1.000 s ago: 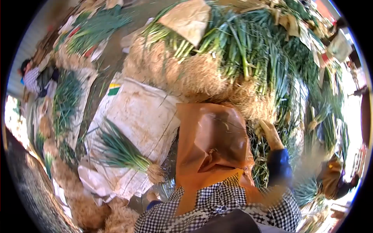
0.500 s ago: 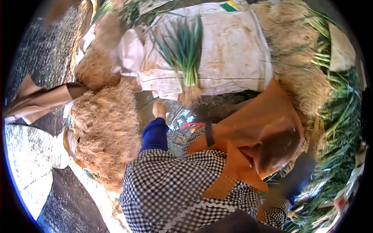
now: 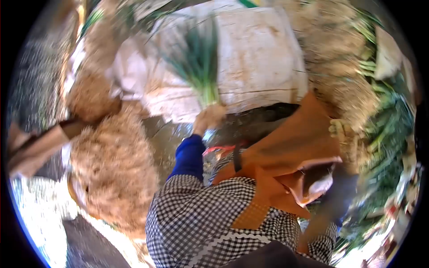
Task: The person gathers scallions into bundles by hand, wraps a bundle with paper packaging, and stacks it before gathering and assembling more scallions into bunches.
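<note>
A bunch of spring onions (image 3: 203,67) lies on a white woven sack (image 3: 263,58), leaves pointing away and pale roots toward me. My left hand (image 3: 200,127), below a blue sleeve, is at the root end of the bunch. Its fingers blur into the roots, so whether they grip cannot be made out. On the right, my right hand (image 3: 341,133) is beside the orange-brown apron (image 3: 277,134) and a heap of roots. Motion smears it and its dark sleeve (image 3: 342,192); its fingers are unclear.
A large pile of onions with roots outward (image 3: 114,169) stands at left. Another rooty stack (image 3: 342,67) lines the right, with green leaves (image 3: 391,120) beyond it. Wet dark ground (image 3: 165,138) shows below the sack. A brown sheet (image 3: 42,149) sticks out at far left.
My left hand has moved up and right to the roots of the bunch. My right hand has shifted left toward the apron. The whole view has shifted slightly.
</note>
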A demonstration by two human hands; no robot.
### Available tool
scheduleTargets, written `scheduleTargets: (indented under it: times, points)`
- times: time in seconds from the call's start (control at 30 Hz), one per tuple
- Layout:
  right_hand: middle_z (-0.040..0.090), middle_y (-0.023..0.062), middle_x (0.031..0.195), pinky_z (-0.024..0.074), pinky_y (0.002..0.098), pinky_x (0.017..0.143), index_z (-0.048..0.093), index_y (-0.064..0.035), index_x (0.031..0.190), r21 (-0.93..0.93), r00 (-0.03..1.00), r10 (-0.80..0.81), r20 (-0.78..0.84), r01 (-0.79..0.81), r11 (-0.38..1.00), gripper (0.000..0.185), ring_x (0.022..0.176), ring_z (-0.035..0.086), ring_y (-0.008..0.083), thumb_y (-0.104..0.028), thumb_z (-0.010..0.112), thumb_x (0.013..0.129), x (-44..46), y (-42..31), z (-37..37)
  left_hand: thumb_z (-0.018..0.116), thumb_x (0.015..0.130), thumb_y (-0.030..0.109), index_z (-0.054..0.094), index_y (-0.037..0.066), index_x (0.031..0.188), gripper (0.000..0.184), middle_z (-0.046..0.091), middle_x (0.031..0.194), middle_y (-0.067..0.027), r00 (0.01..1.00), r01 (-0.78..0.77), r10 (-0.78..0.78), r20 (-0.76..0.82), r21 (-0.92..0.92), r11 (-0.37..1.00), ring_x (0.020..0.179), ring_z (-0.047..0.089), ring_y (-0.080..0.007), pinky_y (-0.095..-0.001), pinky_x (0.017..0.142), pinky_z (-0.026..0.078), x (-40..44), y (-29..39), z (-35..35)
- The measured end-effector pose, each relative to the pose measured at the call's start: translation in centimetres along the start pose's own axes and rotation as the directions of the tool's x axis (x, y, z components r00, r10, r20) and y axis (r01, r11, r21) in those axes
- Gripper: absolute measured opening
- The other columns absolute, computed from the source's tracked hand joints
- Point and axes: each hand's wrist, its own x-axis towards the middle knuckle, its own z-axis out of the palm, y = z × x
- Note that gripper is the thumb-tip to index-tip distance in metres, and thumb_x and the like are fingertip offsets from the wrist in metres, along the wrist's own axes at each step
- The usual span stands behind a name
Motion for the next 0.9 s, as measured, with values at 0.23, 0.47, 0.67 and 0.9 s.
scheduleTargets:
  times: [0.23,0.47,0.67,0.9]
  points:
    - [0.063,0.0106,0.086,0.0463,0.0354,0.071,0.061,-0.0086,0.098,-0.277,0.568,0.036,-0.822,-0.455,0.846,0.028,0.079,0.06,0.0245,-0.032,0.054,0.084,-12.0,11.2,-17.6,0.046,0.077,0.006,0.051,0.0,0.119,0.042,0.058,0.11,-0.0169,0.926,-0.012,0.162,-0.34,0.403,0.915,0.1,0.055,-0.0272,-0.0359,0.089,0.042,-6.8,6.3,6.1]
    - [0.064,0.0067,0.081,0.0493,0.0339,0.071,0.051,-0.0114,0.115,-0.249,0.496,0.393,-0.775,-0.81,0.531,0.043,0.081,0.062,0.0185,-0.042,0.053,0.085,-5.0,8.8,-23.1,0.049,0.083,0.01,0.058,-0.001,0.107,0.027,0.06,0.105,-0.017,0.753,-0.621,0.612,0.242,0.568,0.539,0.1,0.054,-0.0275,-0.0347,0.09,0.04,-6.6,21.8,19.7]
    - [0.062,0.0111,0.077,0.0494,0.035,0.063,0.062,-0.0089,0.088,-0.284,0.547,0.213,-0.81,-0.683,0.673,0.025,0.075,0.062,0.0266,-0.032,0.058,0.078,-2.2,17.5,-27.8,0.05,0.088,0.01,0.058,0.001,0.106,0.023,0.059,0.108,-0.0114,0.614,-0.549,0.508,0.604,-0.135,0.825,0.098,0.056,-0.0173,-0.0281,0.086,0.044,-15.0,28.3,35.9]
    - [0.06,0.0052,0.077,0.0426,0.0267,0.053,0.063,-0.0032,0.098,0.504,0.725,0.427,-0.54,-0.129,0.854,0.038,0.061,0.054,0.0129,-0.036,0.063,0.08,-20.7,7.1,-24.4,0.052,0.089,0.028,0.035,0.007,0.131,0.049,0.043,0.128,-0.0093,0.091,0.207,-0.074,0.993,0.054,0.977,0.1,0.055,-0.0216,-0.0347,0.089,0.044,-34.5,28.5,50.0]
